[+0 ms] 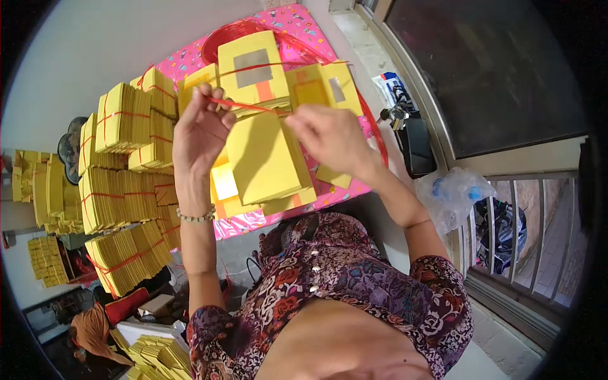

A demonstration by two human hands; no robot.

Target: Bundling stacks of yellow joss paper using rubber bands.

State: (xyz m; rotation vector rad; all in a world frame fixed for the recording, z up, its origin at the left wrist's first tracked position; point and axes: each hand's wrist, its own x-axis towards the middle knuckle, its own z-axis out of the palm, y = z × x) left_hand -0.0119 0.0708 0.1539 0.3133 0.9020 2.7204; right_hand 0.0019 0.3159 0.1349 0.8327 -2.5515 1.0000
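A red plastic strip [246, 105] runs taut between my hands, above a stack of yellow paper sheets [265, 161] on the table. My left hand [201, 133], palm turned up, pinches one end near the fingertips. The fist of my right hand [332, 136] closes round the other end, over the stack's right side. Just behind lies another yellow stack [247, 47] with a grey rectangle on top and a red strip across it. More yellow sheets [345, 88] with orange and silver patches lie to its right.
The table has a pink patterned cover [310, 28]. A coil of red strip [218, 41] sits at its back. Tied yellow bundles [123, 120] pile up on the left. On the right sill are a dark phone [418, 145], keys [396, 115] and a clear plastic bag [446, 199].
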